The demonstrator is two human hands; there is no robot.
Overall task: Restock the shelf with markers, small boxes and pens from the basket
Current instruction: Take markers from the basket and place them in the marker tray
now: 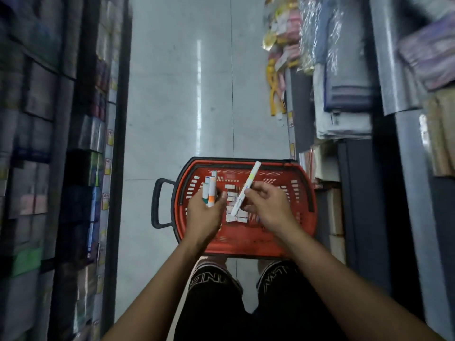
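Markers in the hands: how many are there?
4: three bunched upright in the left hand, markers; one long white marker in the right hand. Others may be hidden.

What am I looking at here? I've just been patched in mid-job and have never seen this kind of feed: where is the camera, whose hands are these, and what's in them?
There is no machine here. The single picture comes from a camera worn on a person's head, looking forward and down a shop aisle with stocked shelves on both sides.

The two bare hands belong to that person. The left hand grips a small bunch of markers, pointing away from the camera. The right hand pinches a single white marker, tilted up and to the right.

Beneath both hands, on the floor, stands a red shopping basket with a black handle. Inside it lie several small white boxes. I cannot make out pens in it.
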